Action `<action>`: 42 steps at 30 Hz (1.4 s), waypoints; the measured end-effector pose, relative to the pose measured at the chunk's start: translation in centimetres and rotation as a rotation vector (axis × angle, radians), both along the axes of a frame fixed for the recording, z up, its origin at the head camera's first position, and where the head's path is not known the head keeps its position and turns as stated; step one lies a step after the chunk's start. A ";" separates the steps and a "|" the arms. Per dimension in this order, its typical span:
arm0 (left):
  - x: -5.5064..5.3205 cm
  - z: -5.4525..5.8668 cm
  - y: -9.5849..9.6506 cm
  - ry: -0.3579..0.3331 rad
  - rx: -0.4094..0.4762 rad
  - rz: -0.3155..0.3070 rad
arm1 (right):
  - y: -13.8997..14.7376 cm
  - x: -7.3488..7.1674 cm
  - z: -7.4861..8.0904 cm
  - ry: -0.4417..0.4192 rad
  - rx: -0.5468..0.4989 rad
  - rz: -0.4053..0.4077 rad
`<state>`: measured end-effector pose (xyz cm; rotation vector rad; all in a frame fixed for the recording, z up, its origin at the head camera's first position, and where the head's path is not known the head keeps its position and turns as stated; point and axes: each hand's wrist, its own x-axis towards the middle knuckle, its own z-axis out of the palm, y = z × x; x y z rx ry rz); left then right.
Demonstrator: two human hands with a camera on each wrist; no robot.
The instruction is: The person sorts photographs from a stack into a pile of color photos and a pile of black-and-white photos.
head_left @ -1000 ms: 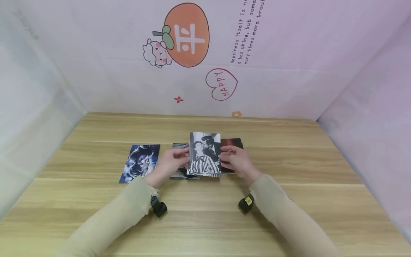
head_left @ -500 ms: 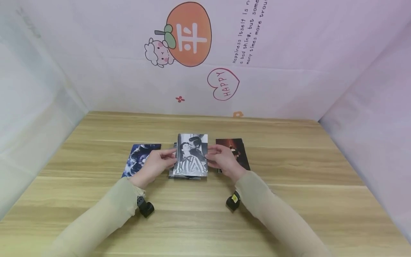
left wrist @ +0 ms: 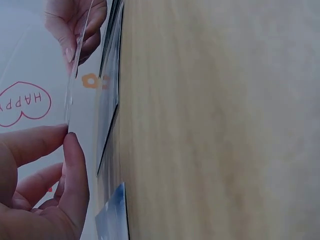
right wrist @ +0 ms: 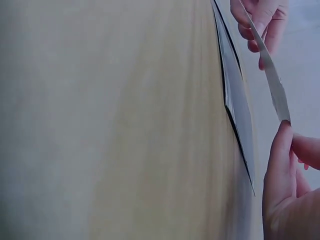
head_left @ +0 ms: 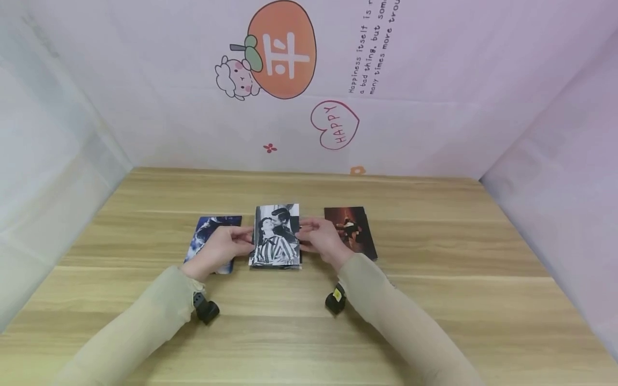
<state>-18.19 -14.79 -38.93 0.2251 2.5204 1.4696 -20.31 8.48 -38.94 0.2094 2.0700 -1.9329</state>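
Observation:
A black-and-white photo card (head_left: 275, 236) showing two people, one in stripes, is held between both hands. My left hand (head_left: 219, 249) pinches its left edge between thumb and fingers, and my right hand (head_left: 324, 240) pinches the right edge. In the left wrist view the held card (left wrist: 75, 75) is seen nearly edge-on, raised above the table. Below it lie other flat cards (right wrist: 237, 100), which the held card almost fully covers in the head view. A blue photo card (head_left: 205, 226) lies partly behind my left hand.
To the right, a dark red photo card (head_left: 350, 230) lies on the wooden table (head_left: 309, 332), with another card's edge showing beneath it. White printed cloth (head_left: 410, 134) stands behind the table and along both sides.
Both hands have carried the black-and-white photo card leftward and lowered it over the middle cards. The dark red card on the right is now uncovered; my left hand now overlaps the blue card.

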 end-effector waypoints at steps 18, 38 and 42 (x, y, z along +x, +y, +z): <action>-0.8 0.1 1.1 -0.013 -0.162 -0.036 | 0.3 -0.3 0.2 0.026 0.270 0.076; -1.2 -0.3 1.6 0.001 -0.178 -0.033 | 0.2 -0.4 0.3 0.071 0.462 0.079; -1.2 -0.3 1.6 0.012 -0.184 -0.037 | 0.2 -0.4 0.2 0.079 0.430 0.072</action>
